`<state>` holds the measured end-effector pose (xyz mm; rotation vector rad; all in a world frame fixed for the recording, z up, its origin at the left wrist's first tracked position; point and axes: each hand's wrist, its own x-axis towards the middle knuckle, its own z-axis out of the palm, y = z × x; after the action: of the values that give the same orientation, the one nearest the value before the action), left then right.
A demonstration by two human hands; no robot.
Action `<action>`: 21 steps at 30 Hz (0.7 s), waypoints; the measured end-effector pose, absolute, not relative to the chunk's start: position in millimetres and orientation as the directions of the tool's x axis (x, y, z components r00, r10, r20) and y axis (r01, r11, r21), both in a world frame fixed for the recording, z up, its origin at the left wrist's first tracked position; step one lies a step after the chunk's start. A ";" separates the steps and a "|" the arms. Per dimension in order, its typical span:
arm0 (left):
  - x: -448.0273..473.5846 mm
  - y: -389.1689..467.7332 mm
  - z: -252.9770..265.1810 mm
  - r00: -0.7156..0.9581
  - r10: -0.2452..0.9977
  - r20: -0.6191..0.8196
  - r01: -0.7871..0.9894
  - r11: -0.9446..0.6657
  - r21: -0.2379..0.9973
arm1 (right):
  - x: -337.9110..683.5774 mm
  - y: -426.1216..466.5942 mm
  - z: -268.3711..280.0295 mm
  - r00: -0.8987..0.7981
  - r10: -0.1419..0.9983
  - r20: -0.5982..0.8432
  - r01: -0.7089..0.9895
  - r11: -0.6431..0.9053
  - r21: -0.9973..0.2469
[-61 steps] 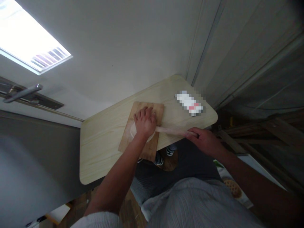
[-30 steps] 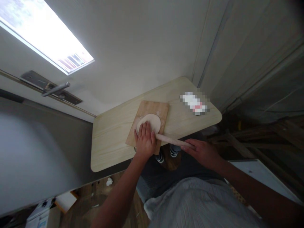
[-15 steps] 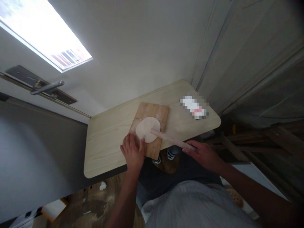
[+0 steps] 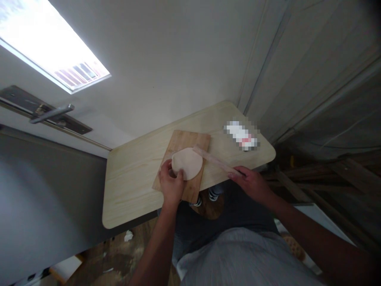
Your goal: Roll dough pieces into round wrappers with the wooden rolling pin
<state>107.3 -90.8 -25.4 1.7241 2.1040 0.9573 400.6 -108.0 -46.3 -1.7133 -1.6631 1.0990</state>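
A flat round of dough (image 4: 190,161) lies on a wooden cutting board (image 4: 192,139). My left hand (image 4: 172,180) is at its near left edge, thumb on the dough and curled fingers at the rim, closed on that edge. In my right hand (image 4: 251,184) is one end of a thin wooden rolling pin (image 4: 218,162), fingers wrapped round it. The pin slants up to the left, its far tip over the dough's upper right edge.
The board rests on a pale wood table (image 4: 131,178) with rounded corners, against a light door with a metal handle (image 4: 52,114). A pixelated white and red item (image 4: 241,135) lies at the table's right. Crumpled white paper (image 4: 128,236) is on the floor.
My left hand has shifted from lying spread on the board to curling at the dough's edge. The rolling pin's tip has moved up and right from the dough's middle to its edge.
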 end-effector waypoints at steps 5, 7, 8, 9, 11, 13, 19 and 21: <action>117.8 -80.2 -12.0 -0.377 0.910 0.171 0.512 0.052 0.857 | 402.4 -104.8 -46.2 -0.047 0.972 -0.228 0.578 -0.160 -0.800; 116.2 -76.5 -4.9 -0.378 0.914 0.145 0.448 0.043 0.893 | 403.2 -104.3 -45.3 -0.035 0.973 -0.229 0.561 -0.171 -0.810; 113.2 -74.2 -1.7 -0.374 0.919 0.121 0.417 0.050 0.908 | 403.8 -104.3 -44.9 -0.035 0.973 -0.226 0.551 -0.170 -0.817; 109.0 -71.3 0.8 -0.367 0.926 0.087 0.383 0.065 0.921 | 404.4 -104.5 -44.6 -0.036 0.974 -0.223 0.544 -0.169 -0.822; 97.9 -63.1 3.9 -0.338 0.941 -0.010 0.306 0.120 0.944 | 405.8 -105.2 -44.5 -0.039 0.974 -0.222 0.540 -0.167 -0.825; 85.9 -51.8 3.9 -0.285 0.950 -0.129 0.223 0.197 0.955 | 407.2 -105.9 -44.9 -0.042 0.973 -0.229 0.543 -0.170 -0.823; 65.8 -13.1 -3.1 -0.154 0.944 -0.293 0.217 0.321 0.922 | 407.5 -106.8 -44.4 -0.057 0.976 -0.210 0.559 -0.143 -0.816; 64.0 -5.0 -3.6 -0.145 0.951 -0.274 0.262 0.304 0.916 | 406.5 -108.1 -43.1 -0.074 0.976 -0.205 0.565 -0.129 -0.815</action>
<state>64.0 -5.0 -3.6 1.1278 1.6209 0.9093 406.5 -108.1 -43.1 -1.7176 -1.6580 1.1049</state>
